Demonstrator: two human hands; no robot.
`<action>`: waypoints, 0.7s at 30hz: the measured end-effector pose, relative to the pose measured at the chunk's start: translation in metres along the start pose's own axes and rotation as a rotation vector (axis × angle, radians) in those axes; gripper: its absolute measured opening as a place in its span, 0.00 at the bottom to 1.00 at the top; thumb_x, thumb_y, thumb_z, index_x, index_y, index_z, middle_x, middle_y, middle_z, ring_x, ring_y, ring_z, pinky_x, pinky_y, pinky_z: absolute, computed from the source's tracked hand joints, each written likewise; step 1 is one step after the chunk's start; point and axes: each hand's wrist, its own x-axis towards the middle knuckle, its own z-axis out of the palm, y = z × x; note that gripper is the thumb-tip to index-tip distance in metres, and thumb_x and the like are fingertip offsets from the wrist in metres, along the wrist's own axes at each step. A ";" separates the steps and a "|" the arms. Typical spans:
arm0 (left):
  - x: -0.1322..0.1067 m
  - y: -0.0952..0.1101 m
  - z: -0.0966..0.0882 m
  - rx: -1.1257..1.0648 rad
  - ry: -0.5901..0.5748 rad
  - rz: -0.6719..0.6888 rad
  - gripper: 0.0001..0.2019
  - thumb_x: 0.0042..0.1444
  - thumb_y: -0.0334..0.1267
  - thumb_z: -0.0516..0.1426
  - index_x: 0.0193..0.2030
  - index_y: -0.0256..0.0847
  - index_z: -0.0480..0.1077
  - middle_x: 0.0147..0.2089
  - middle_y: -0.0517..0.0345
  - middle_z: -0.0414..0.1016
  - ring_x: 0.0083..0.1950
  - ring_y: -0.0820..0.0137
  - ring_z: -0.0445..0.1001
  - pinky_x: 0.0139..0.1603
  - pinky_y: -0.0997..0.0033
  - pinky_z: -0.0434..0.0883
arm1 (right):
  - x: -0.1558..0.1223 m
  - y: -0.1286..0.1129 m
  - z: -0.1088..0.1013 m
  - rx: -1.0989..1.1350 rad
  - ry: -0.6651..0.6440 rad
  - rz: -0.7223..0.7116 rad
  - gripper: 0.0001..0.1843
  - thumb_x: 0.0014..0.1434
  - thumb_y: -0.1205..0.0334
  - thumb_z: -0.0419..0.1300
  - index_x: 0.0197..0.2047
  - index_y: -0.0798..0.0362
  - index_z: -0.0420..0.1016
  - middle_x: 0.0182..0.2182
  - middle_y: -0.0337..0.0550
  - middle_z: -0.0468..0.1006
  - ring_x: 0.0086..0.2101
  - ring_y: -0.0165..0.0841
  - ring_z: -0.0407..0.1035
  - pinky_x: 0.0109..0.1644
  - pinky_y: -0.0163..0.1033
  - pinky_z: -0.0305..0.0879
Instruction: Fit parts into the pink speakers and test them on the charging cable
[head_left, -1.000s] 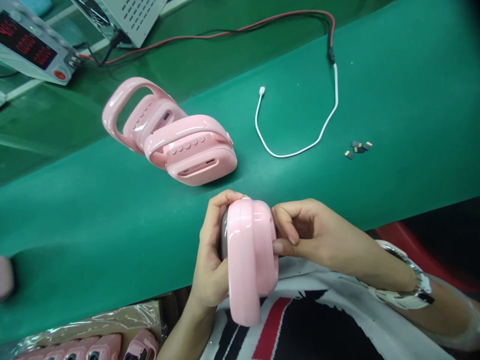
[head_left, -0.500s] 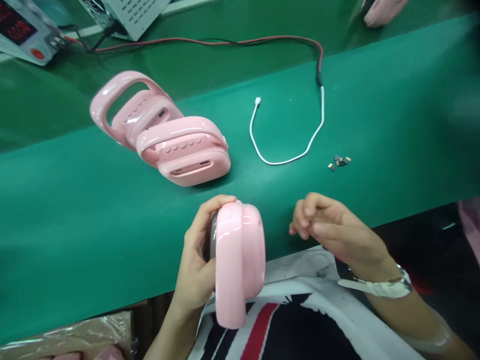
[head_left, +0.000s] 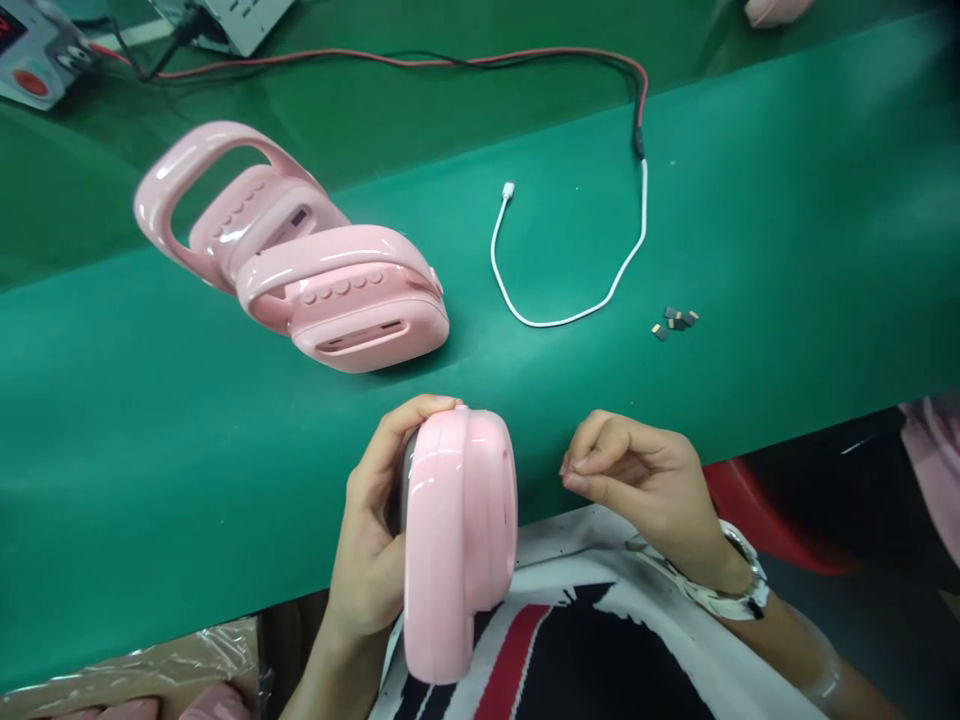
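My left hand (head_left: 371, 530) grips a glossy pink portable speaker (head_left: 487, 520) with a looped handle, held up at the table's front edge in front of my body. Its fingers wrap the darker face on the left, and the handle side points toward me. To the right of it, my right hand (head_left: 637, 485) is apart from the speaker, thumb and forefinger pinched together; whatever is between the tips is too small to make out. Several small black memory cards (head_left: 676, 320) with gold contacts lie on the green mat beyond my right hand.
Two more pink speakers (head_left: 367, 330) stand at the left, one behind the other. A white cable (head_left: 551, 324) curves across the green mat (head_left: 247, 480), joined to a red and black lead from a power supply (head_left: 37, 60). Pink parts (head_left: 217, 703) lie in a plastic-lined box below.
My right hand has moved left and down, closer to the speaker, and its fingertips have come together. The held speaker has turned slightly; the view has shifted a little.
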 end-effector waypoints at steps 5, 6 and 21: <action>0.000 -0.001 -0.002 0.008 -0.032 0.009 0.20 0.53 0.49 0.62 0.54 0.57 0.72 0.55 0.66 0.72 0.57 0.63 0.68 0.56 0.71 0.66 | 0.001 -0.002 0.000 -0.003 -0.002 0.002 0.10 0.52 0.69 0.71 0.25 0.52 0.74 0.24 0.40 0.75 0.26 0.30 0.71 0.27 0.35 0.67; 0.000 -0.001 -0.002 0.009 -0.035 0.008 0.20 0.53 0.49 0.63 0.54 0.57 0.72 0.55 0.66 0.72 0.57 0.63 0.68 0.56 0.71 0.66 | 0.001 -0.002 0.000 -0.002 -0.006 0.004 0.10 0.52 0.69 0.71 0.25 0.52 0.74 0.24 0.40 0.75 0.26 0.30 0.71 0.27 0.35 0.68; -0.009 0.001 -0.005 0.136 0.161 -0.239 0.21 0.47 0.51 0.65 0.50 0.62 0.74 0.56 0.68 0.74 0.62 0.55 0.68 0.61 0.62 0.68 | -0.002 0.009 0.004 0.085 -0.041 0.020 0.09 0.53 0.66 0.70 0.26 0.52 0.74 0.24 0.39 0.75 0.26 0.28 0.69 0.28 0.33 0.64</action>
